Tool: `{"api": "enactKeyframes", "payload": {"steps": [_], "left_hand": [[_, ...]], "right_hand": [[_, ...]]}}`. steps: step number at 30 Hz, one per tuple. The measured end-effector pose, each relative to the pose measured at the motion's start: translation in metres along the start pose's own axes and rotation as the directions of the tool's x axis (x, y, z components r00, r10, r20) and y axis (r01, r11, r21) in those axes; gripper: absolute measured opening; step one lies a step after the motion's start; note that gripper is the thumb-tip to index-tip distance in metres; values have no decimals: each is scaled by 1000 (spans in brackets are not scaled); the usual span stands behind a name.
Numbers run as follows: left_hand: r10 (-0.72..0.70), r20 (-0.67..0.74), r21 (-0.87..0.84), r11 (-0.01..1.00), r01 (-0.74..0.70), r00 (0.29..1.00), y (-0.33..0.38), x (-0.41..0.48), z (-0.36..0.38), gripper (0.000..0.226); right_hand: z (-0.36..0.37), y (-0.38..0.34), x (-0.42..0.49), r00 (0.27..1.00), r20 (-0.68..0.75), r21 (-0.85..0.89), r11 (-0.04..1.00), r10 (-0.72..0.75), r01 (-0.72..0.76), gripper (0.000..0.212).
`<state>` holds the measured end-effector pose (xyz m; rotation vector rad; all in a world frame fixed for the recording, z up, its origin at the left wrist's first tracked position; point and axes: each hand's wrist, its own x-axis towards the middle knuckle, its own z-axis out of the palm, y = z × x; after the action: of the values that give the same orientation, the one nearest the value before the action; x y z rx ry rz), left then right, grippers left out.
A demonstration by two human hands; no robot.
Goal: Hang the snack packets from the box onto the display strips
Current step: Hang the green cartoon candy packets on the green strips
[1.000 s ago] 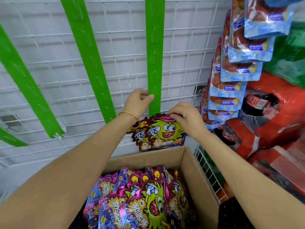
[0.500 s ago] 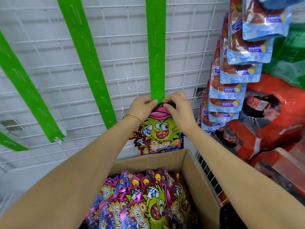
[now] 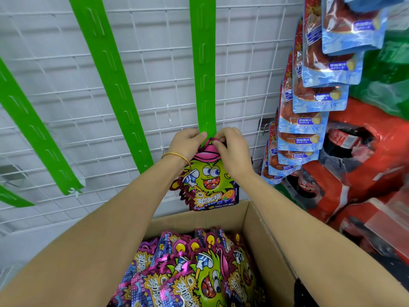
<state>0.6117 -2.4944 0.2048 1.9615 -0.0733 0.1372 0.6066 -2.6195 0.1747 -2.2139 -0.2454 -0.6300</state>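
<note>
Hooking step — left hand (image 3: 187,144) pinches end of green display strip (image 3: 204,63), right hand (image 3: 232,151) pinches top of snack packet (image 3: 208,180), hanging just below both. Next — probably seat hole on tab, release.

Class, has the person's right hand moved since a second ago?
Yes: the right hand moved left, up to the middle green strip, pinching the packet.

The single head-worn camera looks forward and down at close range, cardboard box (image 3: 210,216) near, wire grid (image 3: 66,96) and display strip (image 3: 203,63) far, snack packet (image 3: 208,180) centred, blue packets (image 3: 318,100) right.
</note>
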Motion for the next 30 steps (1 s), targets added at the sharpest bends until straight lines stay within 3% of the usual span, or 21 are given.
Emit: {"api": "enactKeyframes", "payload": {"steps": [8, 20, 25, 28, 30], "left_hand": [[75, -11, 152, 986, -72, 997, -4, 3, -3, 37], [55, 23, 82, 995, -57, 998, -4, 0, -5, 36], [46, 56, 127, 990, -52, 997, -14, -3, -6, 18], [64, 92, 108, 991, -74, 994, -20, -16, -4, 36], [201, 35, 213, 956, -204, 979, -25, -27, -6, 45]], "right_hand": [[3, -7, 0, 992, -81, -51, 995, -93, 89, 6], [8, 4, -2, 999, -7, -58, 998, -39, 39, 6], [8, 14, -4, 999, 34, -91, 995, -31, 34, 6], [5, 14, -6, 999, 31, -99, 995, -14, 17, 10], [-1, 13, -13, 998, -50, -136, 990, -31, 24, 17]]}}
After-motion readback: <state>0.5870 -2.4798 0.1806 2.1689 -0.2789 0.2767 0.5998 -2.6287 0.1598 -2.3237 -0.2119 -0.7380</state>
